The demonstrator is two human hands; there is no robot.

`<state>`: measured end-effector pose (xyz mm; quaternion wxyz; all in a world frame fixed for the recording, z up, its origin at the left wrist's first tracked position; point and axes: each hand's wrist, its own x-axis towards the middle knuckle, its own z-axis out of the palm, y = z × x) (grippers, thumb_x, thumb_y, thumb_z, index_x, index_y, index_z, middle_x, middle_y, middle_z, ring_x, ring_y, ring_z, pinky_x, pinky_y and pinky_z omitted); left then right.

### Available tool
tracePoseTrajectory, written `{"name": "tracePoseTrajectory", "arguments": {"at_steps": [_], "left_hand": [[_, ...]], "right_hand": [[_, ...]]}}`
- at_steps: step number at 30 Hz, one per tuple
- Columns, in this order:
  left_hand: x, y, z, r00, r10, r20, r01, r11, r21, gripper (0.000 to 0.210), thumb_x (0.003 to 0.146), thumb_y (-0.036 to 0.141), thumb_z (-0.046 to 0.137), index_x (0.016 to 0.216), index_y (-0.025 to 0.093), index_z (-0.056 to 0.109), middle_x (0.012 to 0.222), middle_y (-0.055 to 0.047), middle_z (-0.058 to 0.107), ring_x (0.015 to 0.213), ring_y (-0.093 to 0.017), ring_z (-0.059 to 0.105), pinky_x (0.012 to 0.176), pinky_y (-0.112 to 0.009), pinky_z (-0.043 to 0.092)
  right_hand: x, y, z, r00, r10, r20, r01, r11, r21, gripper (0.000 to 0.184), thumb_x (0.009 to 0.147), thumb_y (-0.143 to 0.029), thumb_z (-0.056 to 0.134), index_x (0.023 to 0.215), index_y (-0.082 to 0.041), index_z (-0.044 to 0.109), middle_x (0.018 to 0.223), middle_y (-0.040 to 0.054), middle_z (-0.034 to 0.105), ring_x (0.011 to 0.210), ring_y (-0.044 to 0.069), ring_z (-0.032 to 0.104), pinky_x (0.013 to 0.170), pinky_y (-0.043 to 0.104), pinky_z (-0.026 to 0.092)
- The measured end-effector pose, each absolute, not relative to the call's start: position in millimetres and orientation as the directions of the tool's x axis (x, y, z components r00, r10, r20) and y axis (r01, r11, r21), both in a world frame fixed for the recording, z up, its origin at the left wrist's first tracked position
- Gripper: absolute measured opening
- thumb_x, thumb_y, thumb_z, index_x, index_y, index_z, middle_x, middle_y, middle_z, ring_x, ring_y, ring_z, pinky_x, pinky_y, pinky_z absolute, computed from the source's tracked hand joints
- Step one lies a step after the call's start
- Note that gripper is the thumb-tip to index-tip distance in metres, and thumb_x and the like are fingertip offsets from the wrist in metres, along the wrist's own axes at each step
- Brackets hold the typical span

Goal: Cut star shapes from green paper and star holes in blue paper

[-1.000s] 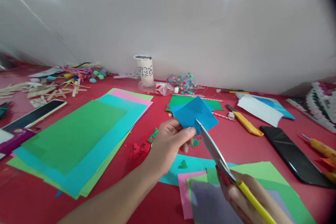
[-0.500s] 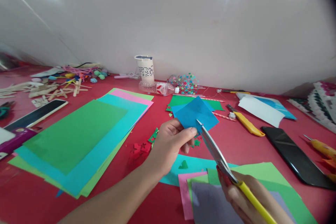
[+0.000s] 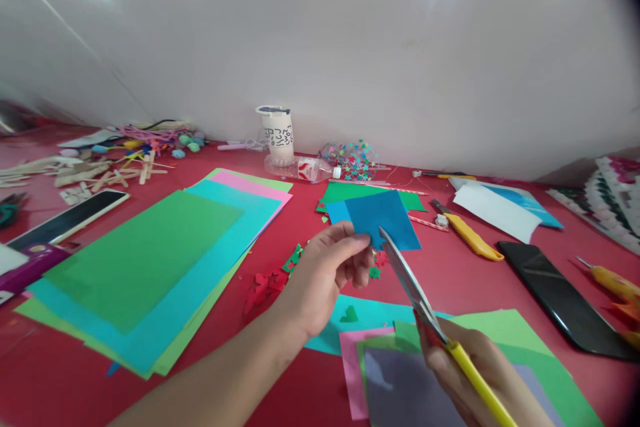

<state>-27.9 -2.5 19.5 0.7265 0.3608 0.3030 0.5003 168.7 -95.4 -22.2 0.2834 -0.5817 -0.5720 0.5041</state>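
Note:
Between the thumb and fingers of my left hand (image 3: 333, 270) is a square of blue paper (image 3: 387, 217), pinched at its near left corner. My right hand (image 3: 475, 367) grips scissors (image 3: 415, 287) with yellow and red handles. Their blades look closed, and the tips lie over the lower part of the blue square; I cannot tell whether they touch it. Red paper scraps (image 3: 265, 288) lie left of my left wrist. Below the scissors, sheets of coloured paper (image 3: 410, 380) overlap on the red table (image 3: 295, 227).
A stack of green and blue sheets (image 3: 150, 260) lies left. A clear bottle (image 3: 305, 168) and a white cup (image 3: 277, 133) stand near the wall. To the right are a yellow box cutter (image 3: 473, 235) and a black phone (image 3: 565, 300). Craft sticks (image 3: 120, 173) are scattered far left.
The blue square has turned in my left hand, from corner-up to nearly edge-up. The scissors have shifted slightly right. My left hand stays in about the same place.

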Motion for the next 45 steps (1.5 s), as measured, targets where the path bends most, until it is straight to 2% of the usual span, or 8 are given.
{"name": "tracePoseTrajectory", "arguments": {"at_steps": [8, 12, 19, 23, 26, 33, 39, 45], "left_hand": [[-23, -6, 17, 0.486, 0.869, -0.097, -0.544, 0.387, 0.744, 0.014, 0.086, 0.025, 0.066, 0.085, 0.012, 0.067, 0.074, -0.003, 0.069, 0.053, -0.006, 0.061, 0.050, -0.016, 0.045], [-20, -7, 16, 0.332, 0.928, -0.167, -0.594, 0.344, 0.727, 0.010, 0.079, 0.020, 0.072, 0.082, 0.014, 0.064, 0.068, 0.000, 0.068, 0.054, -0.006, 0.060, 0.050, -0.015, 0.045], [-21, -6, 22, 0.162, 0.985, -0.051, -0.424, 0.116, 0.898, 0.015, 0.078, 0.025, 0.071, 0.073, 0.015, 0.062, 0.061, 0.001, 0.066, 0.047, -0.008, 0.058, 0.047, -0.018, 0.045], [-23, -6, 21, 0.199, 0.969, -0.143, -0.410, 0.215, 0.886, 0.016, 0.079, 0.031, 0.070, 0.083, 0.018, 0.062, 0.042, 0.005, 0.059, 0.028, -0.006, 0.042, 0.029, -0.016, 0.028], [-24, -5, 19, 0.263, 0.948, -0.176, -0.460, 0.284, 0.841, 0.013, 0.081, 0.030, 0.069, 0.083, 0.019, 0.063, 0.035, 0.007, 0.053, 0.023, -0.004, 0.031, 0.026, -0.015, 0.019], [-21, -3, 20, 0.348, 0.909, -0.231, -0.583, 0.403, 0.705, 0.016, 0.076, 0.018, 0.073, 0.068, 0.013, 0.061, 0.054, 0.003, 0.061, 0.039, -0.002, 0.049, 0.038, -0.011, 0.036], [-21, -4, 18, 0.265, 0.952, -0.155, -0.567, 0.283, 0.773, 0.013, 0.079, 0.019, 0.071, 0.073, 0.016, 0.060, 0.058, 0.004, 0.060, 0.044, -0.003, 0.052, 0.042, -0.013, 0.040], [-24, -8, 25, 0.197, 0.980, 0.026, -0.381, 0.053, 0.923, 0.011, 0.085, 0.021, 0.065, 0.079, 0.015, 0.059, 0.066, 0.001, 0.065, 0.052, -0.009, 0.062, 0.053, -0.019, 0.049]], "right_hand": [[168, -93, -40, -0.130, 0.965, -0.228, 0.392, -0.160, -0.906, 0.049, 0.081, -0.071, 0.052, 0.070, -0.025, 0.040, 0.046, -0.0125, 0.026, 0.035, 0.008, 0.022, 0.034, 0.023, 0.013], [166, -95, -43, -0.132, 0.963, -0.234, 0.393, -0.166, -0.904, 0.049, 0.082, -0.072, 0.049, 0.070, -0.025, 0.041, 0.045, -0.0129, 0.024, 0.035, 0.008, 0.020, 0.034, 0.023, 0.014], [165, -98, -36, -0.134, 0.961, -0.244, 0.368, -0.180, -0.912, 0.050, 0.083, -0.072, 0.049, 0.069, -0.024, 0.047, 0.047, -0.0108, 0.030, 0.040, 0.009, 0.022, 0.037, 0.024, 0.015], [164, -97, -34, -0.131, 0.956, -0.262, 0.377, -0.196, -0.905, 0.052, 0.083, -0.074, 0.047, 0.070, -0.024, 0.047, 0.046, -0.0111, 0.030, 0.038, 0.009, 0.021, 0.036, 0.024, 0.015], [164, -95, -36, -0.123, 0.957, -0.263, 0.393, -0.197, -0.898, 0.053, 0.082, -0.076, 0.044, 0.072, -0.024, 0.046, 0.045, -0.0110, 0.031, 0.036, 0.009, 0.024, 0.035, 0.023, 0.016], [162, -93, -48, -0.100, 0.971, -0.219, 0.402, -0.162, -0.901, 0.052, 0.080, -0.074, 0.049, 0.068, -0.024, 0.043, 0.051, -0.0124, 0.021, 0.039, 0.008, 0.018, 0.037, 0.025, 0.012], [160, -94, -49, -0.081, 0.974, -0.210, 0.382, -0.164, -0.909, 0.053, 0.079, -0.075, 0.051, 0.068, -0.024, 0.045, 0.050, -0.0120, 0.023, 0.038, 0.008, 0.019, 0.035, 0.024, 0.011], [158, -99, -30, -0.085, 0.968, -0.235, 0.339, -0.194, -0.920, 0.054, 0.082, -0.075, 0.048, 0.068, -0.023, 0.047, 0.052, -0.0096, 0.032, 0.039, 0.008, 0.025, 0.034, 0.021, 0.019]]}}
